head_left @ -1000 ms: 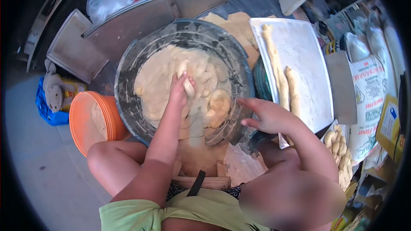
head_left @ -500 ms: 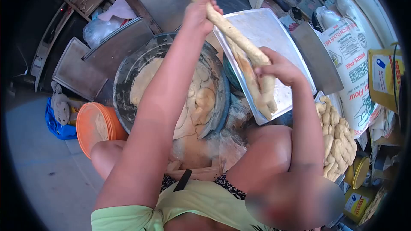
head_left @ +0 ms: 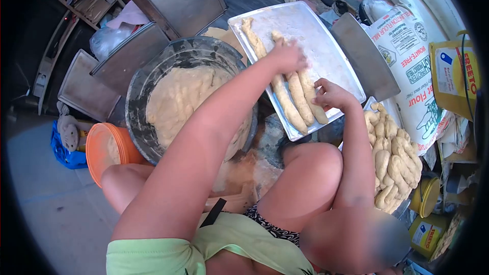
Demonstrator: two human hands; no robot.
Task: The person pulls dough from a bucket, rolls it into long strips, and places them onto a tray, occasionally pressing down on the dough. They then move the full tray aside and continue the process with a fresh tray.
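Long dough ropes lie side by side along the left part of a pale metal tray. My left hand is over the upper part of the ropes, its fingers smeared by motion, so its grip is unclear. Near the lower end of the rightmost rope, my right hand has its fingers bent and apart, close to or touching the dough. Left of the tray, a large dark basin holds a mass of soft dough.
An orange bucket stands left of the basin. Many twisted dough pieces are piled at the right, beside a printed flour sack and yellow boxes. Metal sheets lean at the back.
The dough rope raised in both hands is now down on the tray. My left hand has come down and right, and my right hand has moved off the rope's middle. The camera view has shifted.
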